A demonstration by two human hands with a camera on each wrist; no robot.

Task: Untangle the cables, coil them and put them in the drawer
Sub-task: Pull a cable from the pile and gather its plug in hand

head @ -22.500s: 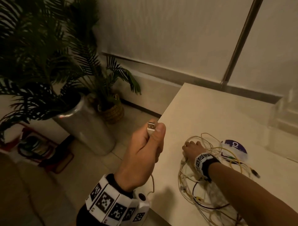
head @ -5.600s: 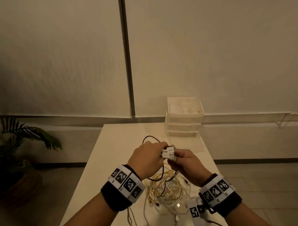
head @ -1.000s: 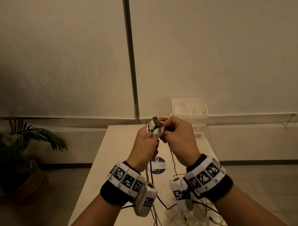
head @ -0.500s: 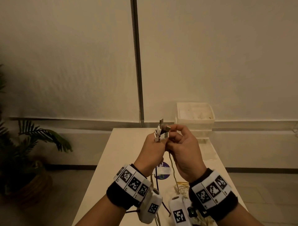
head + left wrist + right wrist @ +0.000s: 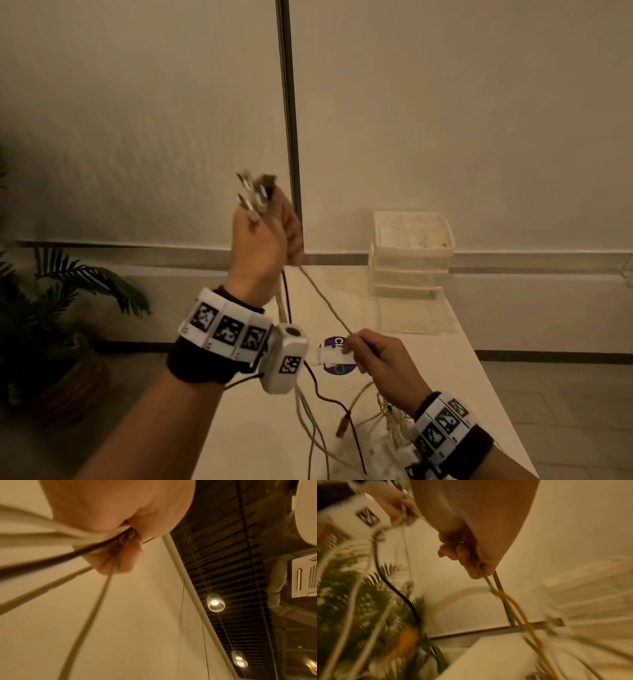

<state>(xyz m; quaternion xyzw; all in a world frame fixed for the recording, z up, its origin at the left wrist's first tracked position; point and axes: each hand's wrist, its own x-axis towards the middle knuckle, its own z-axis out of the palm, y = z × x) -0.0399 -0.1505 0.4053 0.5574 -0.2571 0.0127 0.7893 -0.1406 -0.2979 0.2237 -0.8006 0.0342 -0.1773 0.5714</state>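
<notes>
My left hand point(image 5: 265, 236) is raised high above the table and grips a bunch of cable plugs point(image 5: 255, 193), blurred by motion. Several pale cables and one dark cable point(image 5: 286, 303) hang from it down to the table. In the left wrist view the cables point(image 5: 96, 545) run out of the curled fingers. My right hand point(image 5: 373, 356) is low over the table and pinches one pale cable point(image 5: 325, 301) stretched taut up to the left hand. In the right wrist view that cable point(image 5: 488, 580) leaves the fingers beside a yellow one. A tangle of cables point(image 5: 383, 421) lies under the right wrist.
A small white drawer unit point(image 5: 411, 255) stands at the far right of the white table point(image 5: 455, 377). A round purple sticker point(image 5: 337, 356) lies mid-table. A potted palm point(image 5: 58, 308) stands on the floor to the left. A metal pole point(image 5: 287, 102) runs up the wall.
My left hand has risen with the plugs. My right hand has let go of the plugs and dropped toward the table, sliding down one pale cable that is now taut.
</notes>
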